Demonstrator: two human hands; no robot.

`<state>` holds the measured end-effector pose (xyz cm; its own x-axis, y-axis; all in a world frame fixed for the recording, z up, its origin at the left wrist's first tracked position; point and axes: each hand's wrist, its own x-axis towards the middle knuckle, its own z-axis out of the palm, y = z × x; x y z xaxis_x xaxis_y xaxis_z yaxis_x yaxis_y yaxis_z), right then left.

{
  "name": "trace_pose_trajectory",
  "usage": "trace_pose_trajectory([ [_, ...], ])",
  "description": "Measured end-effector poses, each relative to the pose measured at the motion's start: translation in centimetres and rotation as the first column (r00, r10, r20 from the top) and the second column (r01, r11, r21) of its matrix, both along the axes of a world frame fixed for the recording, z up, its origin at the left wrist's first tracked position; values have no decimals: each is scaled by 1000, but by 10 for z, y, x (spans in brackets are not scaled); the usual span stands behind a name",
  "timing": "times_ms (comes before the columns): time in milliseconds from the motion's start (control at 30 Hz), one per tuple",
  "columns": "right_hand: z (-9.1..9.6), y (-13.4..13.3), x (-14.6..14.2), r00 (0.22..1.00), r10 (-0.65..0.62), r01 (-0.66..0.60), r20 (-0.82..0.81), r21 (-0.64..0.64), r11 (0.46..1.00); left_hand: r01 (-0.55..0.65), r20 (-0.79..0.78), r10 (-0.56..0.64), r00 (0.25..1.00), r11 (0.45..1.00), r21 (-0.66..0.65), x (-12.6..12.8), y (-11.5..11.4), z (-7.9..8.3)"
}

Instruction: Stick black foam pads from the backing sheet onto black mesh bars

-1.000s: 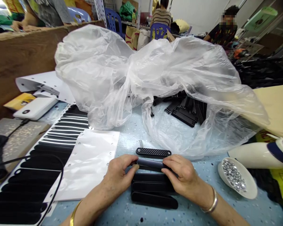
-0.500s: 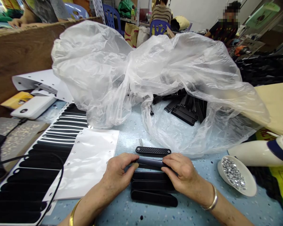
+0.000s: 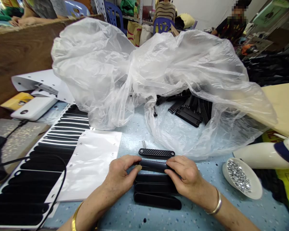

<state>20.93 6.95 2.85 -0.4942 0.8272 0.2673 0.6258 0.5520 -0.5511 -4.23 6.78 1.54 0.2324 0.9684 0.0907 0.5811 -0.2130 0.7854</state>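
Note:
Both hands pinch one long black strip [image 3: 153,165] by its ends, low over the speckled blue table. My left hand [image 3: 121,175] grips its left end and my right hand [image 3: 184,176] grips its right end, fingers closed. Just beyond the strip lies a black piece with a mesh pattern [image 3: 156,153]. Beneath and nearer to me lies a row of similar black strips [image 3: 156,194], side by side.
A big crumpled clear plastic bag [image 3: 139,77] holds black comb-like parts [image 3: 190,114]. A white sheet [image 3: 91,165] and a white backing sheet with black strips [image 3: 38,166] lie left. A small white dish of shiny beads [image 3: 242,178] sits right. Other people sit far behind.
Nothing has changed in the hands' grip on the strip; only the camera has shifted slightly.

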Motion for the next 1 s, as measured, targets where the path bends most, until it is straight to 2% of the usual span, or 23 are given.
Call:
trace_pose_trajectory([
  [167, 1, 0, -2, 1000, -7, 6, 11, 38, 999, 3, -11, -3, 1000, 1000, -12, 0, 1, 1],
  [400, 0, 1, -1, 1000, -3, 3, 16, 34, 999, -70, 12, 70, 997, 997, -37, 2, 1, 1],
  [1000, -3, -2, -1, 1000, -18, 18, 10, 15, 1000, -71, -11, 71, 997, 997, -23, 2, 0, -1],
])
